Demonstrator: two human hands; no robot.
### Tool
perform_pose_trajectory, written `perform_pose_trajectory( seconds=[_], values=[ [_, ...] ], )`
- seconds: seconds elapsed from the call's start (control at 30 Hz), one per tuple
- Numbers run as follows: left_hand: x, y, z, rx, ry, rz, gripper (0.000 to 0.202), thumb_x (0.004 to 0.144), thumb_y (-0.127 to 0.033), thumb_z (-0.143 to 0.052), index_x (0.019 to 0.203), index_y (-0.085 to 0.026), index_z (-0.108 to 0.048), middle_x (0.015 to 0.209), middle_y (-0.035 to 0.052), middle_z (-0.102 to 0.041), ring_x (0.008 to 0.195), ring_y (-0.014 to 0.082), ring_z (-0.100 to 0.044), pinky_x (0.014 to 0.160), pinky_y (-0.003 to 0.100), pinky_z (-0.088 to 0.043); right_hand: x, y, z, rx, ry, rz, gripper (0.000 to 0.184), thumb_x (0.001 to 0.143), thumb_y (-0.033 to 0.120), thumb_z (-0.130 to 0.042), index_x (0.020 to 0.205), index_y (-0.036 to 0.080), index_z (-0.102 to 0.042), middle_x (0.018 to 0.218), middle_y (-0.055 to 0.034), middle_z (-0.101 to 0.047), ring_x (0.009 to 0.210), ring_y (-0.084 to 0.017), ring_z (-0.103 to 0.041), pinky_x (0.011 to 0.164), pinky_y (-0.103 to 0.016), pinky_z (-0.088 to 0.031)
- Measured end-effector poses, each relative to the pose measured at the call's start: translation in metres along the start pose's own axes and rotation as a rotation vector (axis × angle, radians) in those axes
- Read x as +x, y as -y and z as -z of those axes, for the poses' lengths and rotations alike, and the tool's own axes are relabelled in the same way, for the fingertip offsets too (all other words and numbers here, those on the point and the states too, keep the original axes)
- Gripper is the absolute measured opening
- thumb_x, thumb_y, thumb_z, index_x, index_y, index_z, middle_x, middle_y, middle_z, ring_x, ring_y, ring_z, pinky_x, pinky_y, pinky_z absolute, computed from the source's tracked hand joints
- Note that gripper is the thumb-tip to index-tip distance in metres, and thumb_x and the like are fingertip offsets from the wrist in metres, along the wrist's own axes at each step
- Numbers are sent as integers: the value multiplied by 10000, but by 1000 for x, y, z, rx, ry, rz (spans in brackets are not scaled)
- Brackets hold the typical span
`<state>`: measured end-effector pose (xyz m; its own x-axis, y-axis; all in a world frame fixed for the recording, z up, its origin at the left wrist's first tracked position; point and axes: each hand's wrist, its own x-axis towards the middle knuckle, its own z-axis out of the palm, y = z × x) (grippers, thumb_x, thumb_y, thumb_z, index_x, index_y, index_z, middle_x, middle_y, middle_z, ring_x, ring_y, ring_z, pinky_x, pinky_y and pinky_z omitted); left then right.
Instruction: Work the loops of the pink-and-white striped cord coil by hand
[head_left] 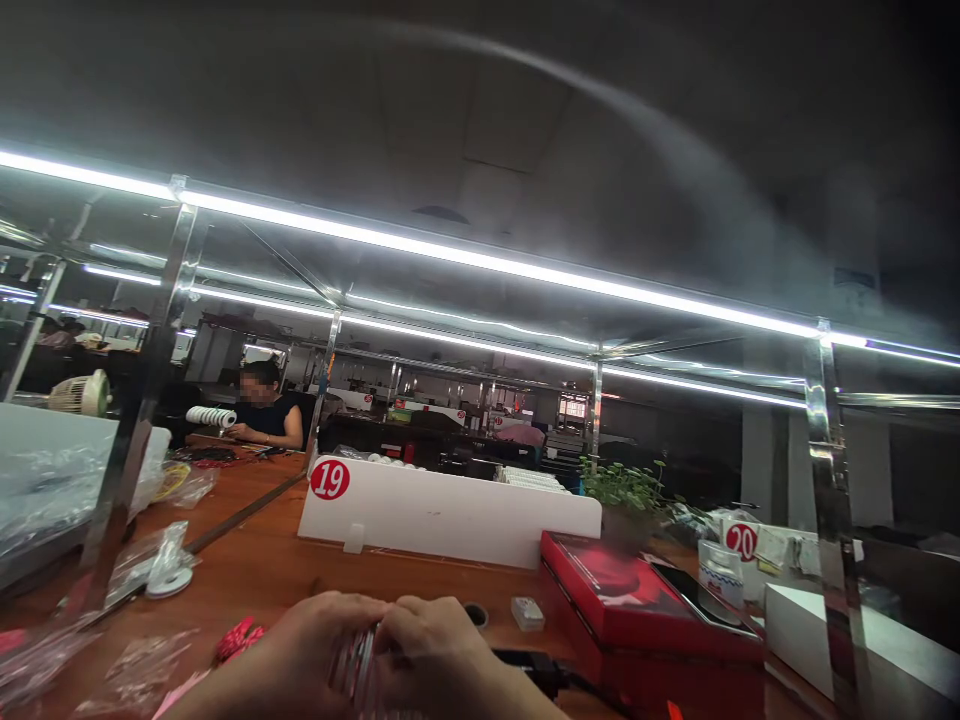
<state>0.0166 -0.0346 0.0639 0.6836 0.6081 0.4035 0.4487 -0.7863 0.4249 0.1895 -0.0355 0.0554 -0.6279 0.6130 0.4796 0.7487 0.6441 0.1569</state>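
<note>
At the bottom of the head view, my left hand (296, 650) and my right hand (431, 640) meet low over the brown table, fingers curled inward. Between them is a bundle of thin, shiny, pale pink and whitish strips (356, 668), blurred and partly hidden by the fingers. I cannot tell exactly what it is. Both hands close around it from either side. A red patterned bundle (240, 638) lies just left of my left hand. Beyond my right hand are a small dark ring (475, 615) and a small white box (528, 614).
A red box (600, 590) bearing a phone (701, 598) stands at right, beside a clear jar (720, 570). A white divider (450, 515) marked 19 crosses behind. Plastic bags (142, 665) and a white spool (169, 570) lie left. Metal posts (832, 520) frame the table; another person (281, 415) sits beyond.
</note>
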Motion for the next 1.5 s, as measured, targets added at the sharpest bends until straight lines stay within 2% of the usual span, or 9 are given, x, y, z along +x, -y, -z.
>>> perform_pose_trajectory(
  seconds=[0.17, 0.4, 0.53, 0.93, 1.07, 1.17, 1.27, 1.33, 1.5],
  values=[
    [0, 6, -4, 15, -27, -3, 341, 545, -198, -627, 882, -246, -645, 823, -72, -680, 700, 161, -590, 639, 230, -421, 4, -4, 6, -45, 144, 90, 119, 713, 322, -643, 739, 209, -620, 727, 18, -682, 552, -133, -582, 391, -237, -254],
    [0, 8, -5, -1, -19, -39, 407, 541, -196, -641, 940, -276, -632, 870, -79, -679, 738, 167, -597, 655, 229, -419, 1, -10, -3, -34, 59, 189, 125, 732, 291, -605, 677, 207, -531, 756, 63, -666, 537, -93, -541, 379, -239, -187],
    [0, 8, -3, -3, -11, -51, 348, 550, -198, -645, 892, -259, -646, 821, -72, -672, 712, 162, -586, 675, 235, -420, 1, -10, -1, -59, 112, 203, 120, 700, 259, -621, 664, 202, -522, 720, 59, -655, 555, -96, -551, 376, -233, -186],
    [0, 9, -4, -30, 3, -22, 359, 532, -183, -658, 885, -244, -649, 829, -74, -681, 749, 168, -593, 689, 229, -425, 6, 4, 6, -166, 136, 165, 163, 698, 258, -640, 846, 198, -604, 828, 27, -687, 549, -151, -576, 370, -270, -163],
    [-2, 3, 1, -29, 12, 2, 356, 510, -164, -664, 857, -241, -656, 829, -75, -679, 736, 166, -601, 640, 217, -426, 1, 3, -4, -139, -11, 188, 146, 679, 274, -674, 784, 201, -604, 790, 35, -684, 548, -146, -587, 360, -267, -157],
    [-2, 4, 2, -17, -2, 27, 424, 498, -168, -680, 916, -234, -657, 870, -49, -687, 786, 185, -613, 680, 237, -441, -9, 0, -19, -108, -323, 242, 82, 750, 277, -597, 716, 204, -583, 668, 39, -632, 492, -117, -538, 375, -263, -176],
    [-1, 11, 0, -8, -13, 62, 631, 456, -179, -722, 1077, -226, -622, 1005, -3, -687, 899, 223, -611, 787, 286, -450, -18, 0, -26, -133, -574, 283, 244, 837, 222, -419, 624, 207, -537, 536, 34, -527, 422, -108, -428, 391, -268, -190],
    [-2, 16, -2, -5, -18, 68, 675, 462, -183, -723, 1123, -243, -602, 1043, -4, -681, 928, 222, -608, 823, 295, -445, -22, 2, -25, -142, -630, 326, 257, 838, 167, -376, 635, 205, -530, 523, 32, -499, 431, -110, -401, 405, -261, -212],
    [-3, 22, -5, -1, -24, 72, 698, 473, -183, -725, 1153, -257, -587, 1069, -20, -673, 959, 212, -602, 845, 271, -440, -25, 0, -17, -193, -561, 401, 217, 831, 95, -372, 725, 187, -538, 545, 29, -485, 445, -116, -386, 402, -260, -223]
  ],
)
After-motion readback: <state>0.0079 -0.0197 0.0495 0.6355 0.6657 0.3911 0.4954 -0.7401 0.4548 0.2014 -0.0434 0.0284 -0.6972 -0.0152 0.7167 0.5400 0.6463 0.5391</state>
